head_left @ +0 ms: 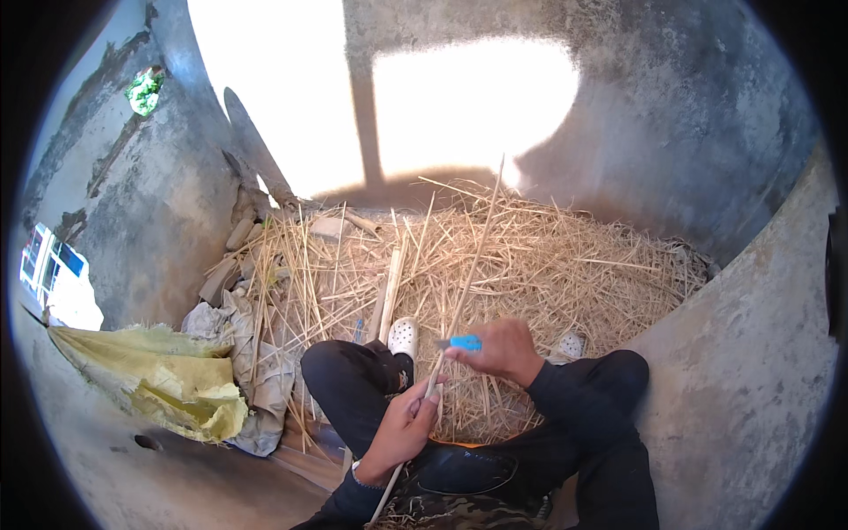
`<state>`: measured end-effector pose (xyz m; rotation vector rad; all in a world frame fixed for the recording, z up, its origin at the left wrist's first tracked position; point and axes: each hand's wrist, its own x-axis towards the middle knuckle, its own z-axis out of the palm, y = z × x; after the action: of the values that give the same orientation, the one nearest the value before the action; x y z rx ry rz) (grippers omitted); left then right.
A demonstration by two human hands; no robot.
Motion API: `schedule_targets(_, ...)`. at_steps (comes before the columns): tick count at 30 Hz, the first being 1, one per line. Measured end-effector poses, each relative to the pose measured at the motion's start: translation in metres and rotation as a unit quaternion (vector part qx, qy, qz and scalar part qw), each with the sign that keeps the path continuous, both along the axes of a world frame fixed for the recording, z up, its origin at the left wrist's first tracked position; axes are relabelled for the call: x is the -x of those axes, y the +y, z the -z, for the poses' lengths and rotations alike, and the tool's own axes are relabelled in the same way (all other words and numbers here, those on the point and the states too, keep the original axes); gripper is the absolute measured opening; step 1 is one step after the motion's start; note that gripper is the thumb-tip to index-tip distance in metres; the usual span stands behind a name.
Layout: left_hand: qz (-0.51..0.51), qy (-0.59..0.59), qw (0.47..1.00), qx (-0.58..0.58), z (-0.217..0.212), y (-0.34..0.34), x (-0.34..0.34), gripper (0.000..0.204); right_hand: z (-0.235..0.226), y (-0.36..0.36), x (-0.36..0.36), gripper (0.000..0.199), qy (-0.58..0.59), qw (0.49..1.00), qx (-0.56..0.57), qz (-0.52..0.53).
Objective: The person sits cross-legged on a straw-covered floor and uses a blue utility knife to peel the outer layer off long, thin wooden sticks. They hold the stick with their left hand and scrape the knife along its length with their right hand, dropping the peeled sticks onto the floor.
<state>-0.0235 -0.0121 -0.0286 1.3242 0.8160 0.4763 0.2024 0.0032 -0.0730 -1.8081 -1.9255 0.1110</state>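
A long, thin pale stick (478, 253), perhaps a split bamboo strip, slants from my lap up toward the far wall. My left hand (408, 430) grips it low down, with thumb and fingers pinched round it. Just above, my right hand (505, 350) is closed on a small knife (465, 342) with a bright blue handle. Its short dark blade points left and lies at the stick; whether it touches cannot be made out. Motion slightly blurs the right hand.
Dry straw-like shavings and loose strips (565, 274) cover the floor ahead. My white clog (403, 336) stands among them. To the left are a yellow woven sack (168, 375), a greyish cloth (265, 371) and some stones (221, 278). Concrete walls (671, 132) enclose the spot.
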Motion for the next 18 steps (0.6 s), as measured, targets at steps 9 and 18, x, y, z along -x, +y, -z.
schedule_targets(9,0.012,0.003,1.0,-0.026,0.013,-0.009,0.003,0.036,0.006,0.002,-0.018,0.077,0.034,0.999,0.015,0.027)
schedule_targets(18,0.025,0.061,0.993,-0.102,-0.011,-0.002,-0.001,0.035,-0.007,0.016,-0.024,0.074,0.022,0.996,-0.07,0.053)
